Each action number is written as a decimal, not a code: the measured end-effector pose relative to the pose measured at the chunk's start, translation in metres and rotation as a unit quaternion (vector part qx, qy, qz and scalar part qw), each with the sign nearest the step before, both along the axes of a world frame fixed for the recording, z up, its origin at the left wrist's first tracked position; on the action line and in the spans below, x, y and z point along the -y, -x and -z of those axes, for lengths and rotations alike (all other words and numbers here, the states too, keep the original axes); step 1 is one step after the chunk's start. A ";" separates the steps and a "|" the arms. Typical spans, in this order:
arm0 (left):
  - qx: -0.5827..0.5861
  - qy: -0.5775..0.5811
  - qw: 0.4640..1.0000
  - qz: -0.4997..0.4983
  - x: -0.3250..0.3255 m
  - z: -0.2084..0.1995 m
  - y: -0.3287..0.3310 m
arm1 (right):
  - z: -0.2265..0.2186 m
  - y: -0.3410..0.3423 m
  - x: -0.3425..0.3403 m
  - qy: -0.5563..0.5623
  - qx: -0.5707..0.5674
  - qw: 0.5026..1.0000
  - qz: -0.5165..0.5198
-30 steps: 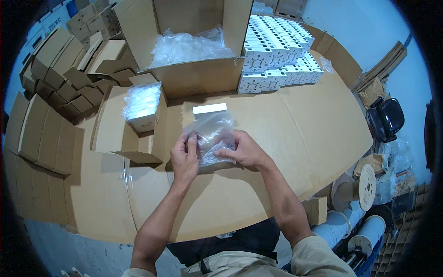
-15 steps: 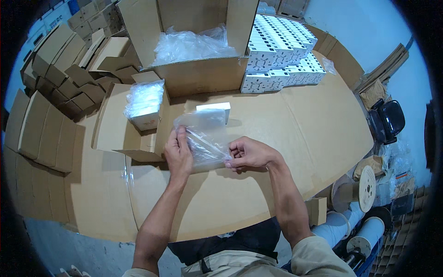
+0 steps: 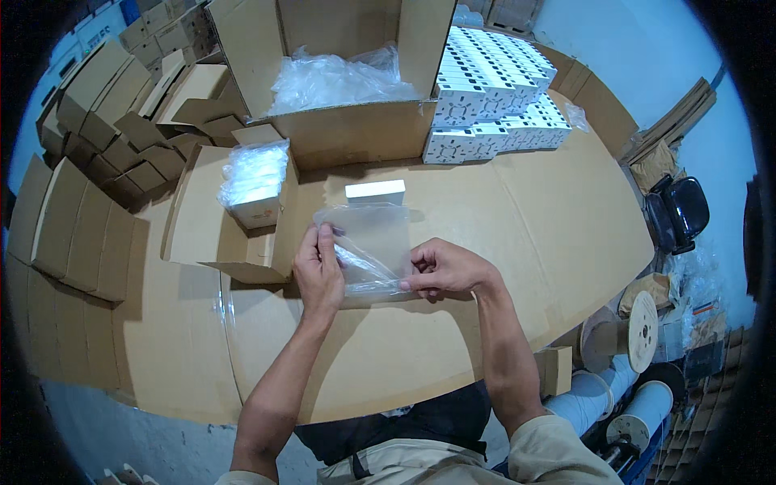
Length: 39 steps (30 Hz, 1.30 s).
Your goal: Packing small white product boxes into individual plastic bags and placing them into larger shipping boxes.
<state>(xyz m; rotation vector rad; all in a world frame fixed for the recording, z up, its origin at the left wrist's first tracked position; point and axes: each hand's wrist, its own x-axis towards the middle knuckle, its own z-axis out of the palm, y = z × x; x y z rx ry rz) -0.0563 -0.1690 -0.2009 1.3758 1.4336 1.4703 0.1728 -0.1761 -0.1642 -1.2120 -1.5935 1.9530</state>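
Note:
A clear plastic bag (image 3: 373,242) is stretched between my two hands above the cardboard-covered table. My left hand (image 3: 319,267) grips its left side, thumb on top. With thumb and fingers pinched together, my right hand (image 3: 440,269) holds its lower right corner. Just beyond the bag lies a small white box (image 3: 376,191), partly hidden by the bag's upper edge. To the left of my left hand stands an open carton (image 3: 242,263). Inside it, a row of plastic-wrapped white boxes (image 3: 255,184) fills the far part.
Behind, a large open carton (image 3: 352,133) holds a heap of clear plastic bags (image 3: 335,81). Stacked white boxes (image 3: 485,89) stand at the back right. Folded cartons (image 3: 81,234) line the left side. Rolls on spools (image 3: 643,331) sit beyond the table's right edge.
Both hands have shifted slightly right with the bag. The bag now looks flatter and smoother, and more of the small white box shows beyond it.

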 end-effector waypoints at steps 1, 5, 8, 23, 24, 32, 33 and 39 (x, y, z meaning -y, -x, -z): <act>0.015 -0.007 1.000 0.003 0.002 -0.002 -0.003 | 0.001 -0.003 0.000 0.000 0.001 1.000 0.001; 0.034 -0.036 0.999 0.007 0.004 -0.005 -0.002 | 0.001 0.012 0.000 -0.095 -0.073 0.979 0.163; 0.046 -0.017 0.999 0.023 0.007 -0.003 -0.007 | 0.012 0.037 -0.004 -0.159 -0.139 0.936 0.281; 0.049 -0.028 0.998 -0.003 -0.001 0.001 0.000 | 0.040 0.070 -0.001 -0.388 0.005 0.824 0.412; 0.049 -0.014 0.999 -0.002 -0.002 0.002 0.003 | 0.037 0.075 0.002 -0.365 0.011 0.833 0.416; 0.128 0.145 0.959 0.205 0.004 -0.009 0.000 | 0.034 0.059 -0.005 -0.257 -0.075 0.861 0.433; 0.120 0.159 0.958 0.207 0.005 -0.009 0.000 | 0.027 0.058 -0.005 -0.230 -0.098 0.860 0.445; 0.093 0.127 0.962 0.223 0.005 -0.003 -0.005 | 0.025 0.027 -0.014 -0.219 -0.131 0.838 0.482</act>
